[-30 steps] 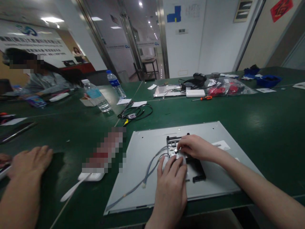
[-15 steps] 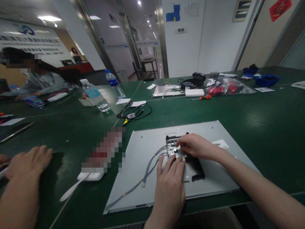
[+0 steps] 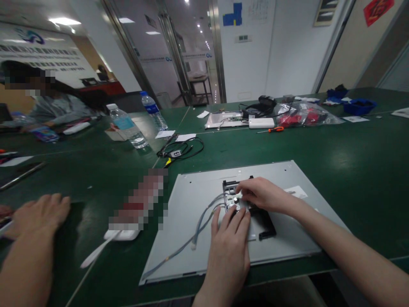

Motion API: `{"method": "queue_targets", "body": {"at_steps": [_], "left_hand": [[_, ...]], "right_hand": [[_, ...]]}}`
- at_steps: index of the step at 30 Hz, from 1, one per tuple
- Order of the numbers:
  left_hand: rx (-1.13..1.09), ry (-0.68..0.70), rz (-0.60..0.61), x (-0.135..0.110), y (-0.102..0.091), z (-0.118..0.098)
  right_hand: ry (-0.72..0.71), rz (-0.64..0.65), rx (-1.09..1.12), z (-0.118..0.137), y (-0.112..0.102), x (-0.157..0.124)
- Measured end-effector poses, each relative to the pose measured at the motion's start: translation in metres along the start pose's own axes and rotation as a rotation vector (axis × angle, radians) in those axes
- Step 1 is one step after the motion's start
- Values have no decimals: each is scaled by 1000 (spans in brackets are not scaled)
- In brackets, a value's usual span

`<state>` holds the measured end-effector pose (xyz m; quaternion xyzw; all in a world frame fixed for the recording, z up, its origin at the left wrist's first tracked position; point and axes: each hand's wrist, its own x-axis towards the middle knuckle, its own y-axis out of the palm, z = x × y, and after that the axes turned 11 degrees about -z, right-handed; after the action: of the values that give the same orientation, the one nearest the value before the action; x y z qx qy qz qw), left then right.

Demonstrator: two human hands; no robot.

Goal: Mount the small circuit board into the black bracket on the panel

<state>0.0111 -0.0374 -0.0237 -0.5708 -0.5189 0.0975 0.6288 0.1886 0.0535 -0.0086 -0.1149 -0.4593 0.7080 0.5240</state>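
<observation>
A grey metal panel [image 3: 198, 192] lies flat on the green table in front of me. At its centre sits a black bracket [image 3: 265, 221] with a small circuit board, from which grey cables [image 3: 200, 224] run left and toward me. My left hand [image 3: 228, 247] rests flat on the panel, fingers stretched onto the board. My right hand [image 3: 263, 194] comes in from the right with its fingertips pinched at the top of the board; what they grip is too small to make out.
Another person's hand [image 3: 38, 213] lies flat on the table at the left beside a white device [image 3: 123, 235]. Two water bottles [image 3: 128, 128], a coil of black cable [image 3: 180, 149], an orange-handled screwdriver [image 3: 273, 129] and a bag of red parts [image 3: 302, 114] lie further back.
Almost nothing has moved. My right hand's fingers have shifted slightly on the board, and the view has tilted a little.
</observation>
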Motion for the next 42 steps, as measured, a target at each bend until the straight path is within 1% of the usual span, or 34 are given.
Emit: {"method": "queue_targets", "body": {"at_steps": [10, 17, 21, 27, 34, 42], "left_hand": [[-22, -14, 18, 1, 0, 0], [-49, -17, -2, 1, 1, 1], [-32, -11, -21, 2, 1, 0], [-44, -35, -43, 4, -1, -4], [-61, 14, -66, 3, -1, -5], [-45, -8, -58, 2, 1, -6]], "right_hand": [[-10, 0, 22, -2, 0, -1], [-76, 17, 5, -3, 0, 0], [-47, 5, -37, -2, 1, 0], [52, 1, -49, -4, 4, 1], [-1, -50, -15, -8, 9, 3], [-8, -70, 13, -12, 14, 4]]}}
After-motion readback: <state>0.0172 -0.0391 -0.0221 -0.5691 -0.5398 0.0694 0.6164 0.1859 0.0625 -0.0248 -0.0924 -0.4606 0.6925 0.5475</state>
